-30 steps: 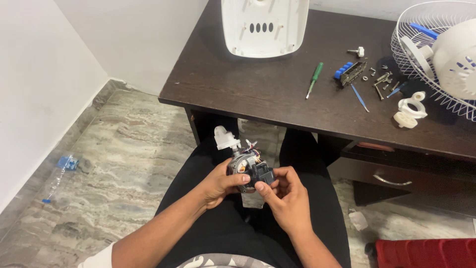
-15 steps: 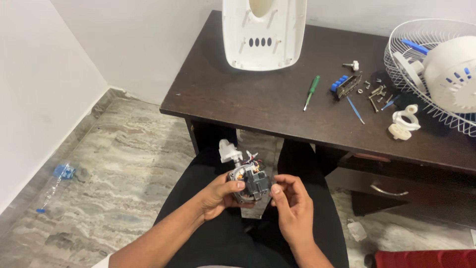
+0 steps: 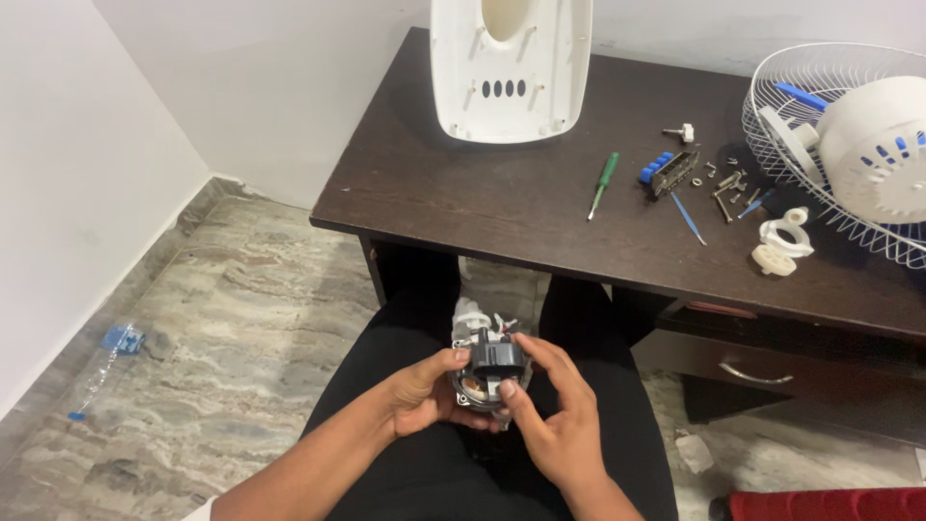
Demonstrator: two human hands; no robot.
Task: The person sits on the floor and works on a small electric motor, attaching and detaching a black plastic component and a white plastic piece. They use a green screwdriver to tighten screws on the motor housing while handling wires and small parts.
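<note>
Over my lap I hold a small fan motor (image 3: 487,371) with a dark grey housing, copper windings and white wires trailing behind it. My left hand (image 3: 424,394) cups the motor from the left and underneath. My right hand (image 3: 552,420) grips it from the right, with the fingertips on the dark top part. Both hands touch the motor at once. My legs in black trousers are under the hands.
A dark wooden desk (image 3: 502,207) stands ahead. On it lie a white fan base cover (image 3: 509,68), a green screwdriver (image 3: 603,183), a blue-buttoned switch block (image 3: 668,172), loose screws (image 3: 728,183), white knobs (image 3: 783,246) and a white fan guard with housing (image 3: 849,145). A drawer handle (image 3: 755,374) shows at right.
The view has tilted up a little, so the desk sits lower in frame. My hands have turned the motor slightly, and my right fingers now rest on its dark top.
</note>
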